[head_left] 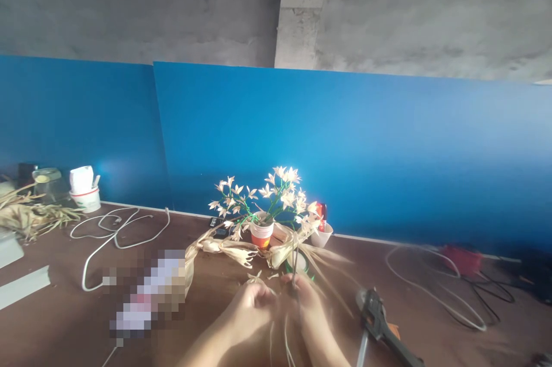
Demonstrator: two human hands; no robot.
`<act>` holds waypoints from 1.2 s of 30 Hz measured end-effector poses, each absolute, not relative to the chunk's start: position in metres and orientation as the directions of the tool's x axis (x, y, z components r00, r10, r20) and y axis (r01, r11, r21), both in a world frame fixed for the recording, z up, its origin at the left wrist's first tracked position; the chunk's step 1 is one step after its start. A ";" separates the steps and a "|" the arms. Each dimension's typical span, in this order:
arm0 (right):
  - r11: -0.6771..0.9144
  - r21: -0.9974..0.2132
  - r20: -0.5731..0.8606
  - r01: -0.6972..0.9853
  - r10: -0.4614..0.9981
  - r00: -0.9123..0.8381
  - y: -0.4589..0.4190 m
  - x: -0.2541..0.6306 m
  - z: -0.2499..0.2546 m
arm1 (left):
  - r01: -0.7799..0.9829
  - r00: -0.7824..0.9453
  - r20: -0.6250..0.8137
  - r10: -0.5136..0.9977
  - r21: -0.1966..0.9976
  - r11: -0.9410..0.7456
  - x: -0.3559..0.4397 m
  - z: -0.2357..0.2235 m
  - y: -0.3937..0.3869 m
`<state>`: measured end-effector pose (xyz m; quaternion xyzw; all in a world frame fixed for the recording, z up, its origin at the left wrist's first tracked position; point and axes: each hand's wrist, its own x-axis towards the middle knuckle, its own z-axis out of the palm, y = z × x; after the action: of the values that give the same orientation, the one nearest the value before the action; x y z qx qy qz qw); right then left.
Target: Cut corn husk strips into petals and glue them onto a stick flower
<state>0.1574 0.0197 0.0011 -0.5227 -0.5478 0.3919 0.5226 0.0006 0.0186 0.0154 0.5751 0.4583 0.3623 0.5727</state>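
My left hand (255, 305) is curled in a pinch over the brown table, and what lies between its fingers is hidden. Close beside it, my right hand (305, 299) is closed around a thin, dark, upright strip (295, 260), blurred and too slender to name. Pale thin strands (287, 339) hang down between the wrists. Just beyond the hands stands a red-and-white paper cup (262, 234) holding white star-shaped flowers (288, 199) on green stems. Dried corn husks (235, 251) lie around the cup. A roll of green-edged tape (297, 262) is behind my right hand.
A black glue gun (379, 321) lies at the right. Cables (114, 233) loop on both sides, near a red object (463, 260). More husks (38, 217) and a white cup (86, 199) are at the left. A blue partition (345, 148) borders the table (207, 327).
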 end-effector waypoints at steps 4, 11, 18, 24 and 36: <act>0.124 -0.987 0.131 0.100 0.989 0.074 0.018 0.157 0.004 | 0.126 0.294 -0.043 0.955 0.992 0.006 0.001 0.008 0.022; 0.005 -0.999 0.013 -0.036 0.977 -0.211 0.017 0.152 0.005 | -0.126 0.158 -0.060 0.986 0.989 0.081 -0.001 0.008 0.027; 0.053 -0.989 0.102 -0.141 0.922 -0.373 0.004 0.136 0.006 | -0.164 0.020 -0.091 0.996 0.982 0.094 -0.002 0.001 0.029; 0.048 -0.988 0.092 -0.150 0.948 -0.305 0.003 0.132 0.001 | -0.188 0.044 -0.068 0.997 0.979 0.075 0.002 -0.006 0.030; 0.061 -0.996 0.075 -0.061 0.963 -0.260 0.004 0.133 0.006 | -0.132 0.056 0.018 0.998 0.991 -0.011 0.003 0.007 0.025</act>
<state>0.1328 0.0038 0.0058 -0.3990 -0.5653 0.5571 0.4592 0.0026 0.0248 0.0068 0.4834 0.4478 0.5212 0.5423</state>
